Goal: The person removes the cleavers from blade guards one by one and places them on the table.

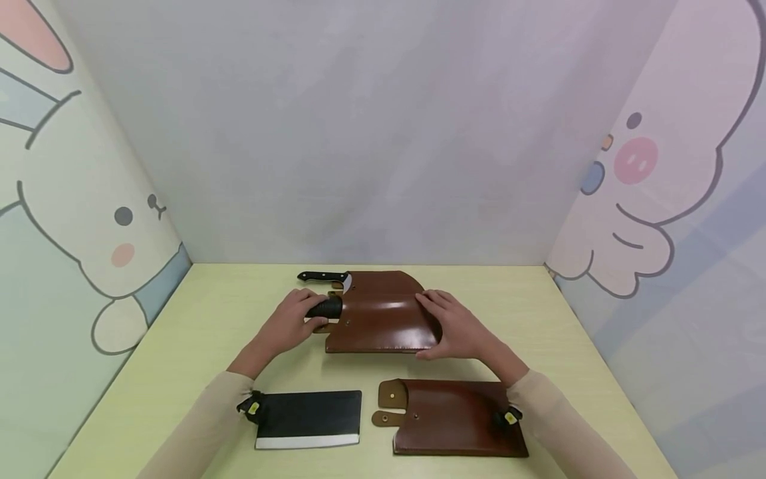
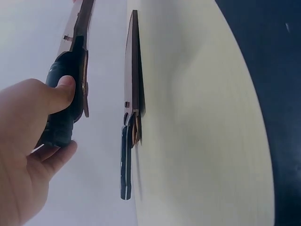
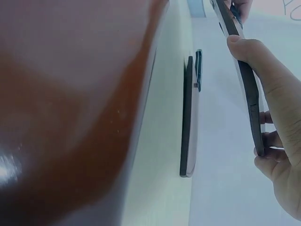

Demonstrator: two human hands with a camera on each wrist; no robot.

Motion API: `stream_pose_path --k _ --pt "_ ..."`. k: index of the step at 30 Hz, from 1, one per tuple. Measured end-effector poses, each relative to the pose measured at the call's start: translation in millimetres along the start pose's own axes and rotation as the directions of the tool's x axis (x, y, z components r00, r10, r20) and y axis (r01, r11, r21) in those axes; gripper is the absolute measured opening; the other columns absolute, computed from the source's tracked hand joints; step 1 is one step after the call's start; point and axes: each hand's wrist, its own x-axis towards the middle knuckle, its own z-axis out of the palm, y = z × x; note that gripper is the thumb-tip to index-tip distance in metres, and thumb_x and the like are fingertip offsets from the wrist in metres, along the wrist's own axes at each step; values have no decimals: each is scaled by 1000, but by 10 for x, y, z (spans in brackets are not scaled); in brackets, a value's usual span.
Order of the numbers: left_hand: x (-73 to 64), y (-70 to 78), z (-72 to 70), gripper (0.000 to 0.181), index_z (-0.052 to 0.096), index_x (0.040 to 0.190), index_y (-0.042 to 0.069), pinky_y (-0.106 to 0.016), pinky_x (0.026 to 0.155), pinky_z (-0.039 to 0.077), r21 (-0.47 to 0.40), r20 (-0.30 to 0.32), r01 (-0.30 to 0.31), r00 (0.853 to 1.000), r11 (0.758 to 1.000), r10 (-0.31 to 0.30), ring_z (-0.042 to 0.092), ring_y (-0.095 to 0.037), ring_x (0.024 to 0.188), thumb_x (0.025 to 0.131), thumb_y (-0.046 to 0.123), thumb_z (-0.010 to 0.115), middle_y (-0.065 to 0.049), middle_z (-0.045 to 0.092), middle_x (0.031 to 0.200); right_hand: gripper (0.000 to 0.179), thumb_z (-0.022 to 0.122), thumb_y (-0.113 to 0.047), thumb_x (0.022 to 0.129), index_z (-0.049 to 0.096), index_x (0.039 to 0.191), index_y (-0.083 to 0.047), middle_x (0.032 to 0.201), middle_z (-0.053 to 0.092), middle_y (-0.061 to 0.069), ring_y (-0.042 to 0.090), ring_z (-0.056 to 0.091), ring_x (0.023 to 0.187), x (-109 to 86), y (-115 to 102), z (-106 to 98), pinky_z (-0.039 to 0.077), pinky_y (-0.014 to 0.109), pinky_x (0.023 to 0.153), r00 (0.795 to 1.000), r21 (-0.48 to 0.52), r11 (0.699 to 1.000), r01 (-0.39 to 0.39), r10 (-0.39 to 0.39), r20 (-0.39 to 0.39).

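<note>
In the head view my left hand [image 1: 292,320] grips the thick black handle [image 2: 65,94] of a knife whose blade is mostly hidden in a brown leather sheath [image 1: 383,326]. A sliver of bright blade shows beside the handle. My right hand [image 1: 459,327] holds the sheath's rounded far end, thumb on one edge and fingers on the other. Both wrist views show this sheathed knife raised above the table. Behind it, a second brown sheath [image 1: 383,281] lies on the table around another knife, its slim black handle [image 1: 322,276] sticking out to the left.
At front left lies a cleaver with a black blade [image 1: 311,416] and bright edge, its handle hidden by my left sleeve. A third brown sheath [image 1: 449,419], its strap [image 1: 387,418] undone, lies at front right, partly under my right forearm. Grey fabric [image 1: 371,166] hangs behind the table.
</note>
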Motion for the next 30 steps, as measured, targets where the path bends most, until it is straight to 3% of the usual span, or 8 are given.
stream_pose_path --k 16,30 --pt "-26 -77 -15 42 70 126 4 -47 84 53 -18 -21 -24 999 1000 24 57 -30 103 89 20 82 -11 66 115 118 81 -74 68 40 158 -9 156 44 17 37 38 146 -35 -22 -37 45 53 110 1000 -11 1000 -18 18 2" --pt "-46 -75 -11 40 71 124 7 -48 87 54 -16 -3 5 1000 1000 -5 60 -28 105 88 21 82 -9 72 118 116 80 -74 69 41 157 -9 155 45 17 37 39 146 -51 1 2 45 54 109 1000 -5 1000 -3 3 -12"
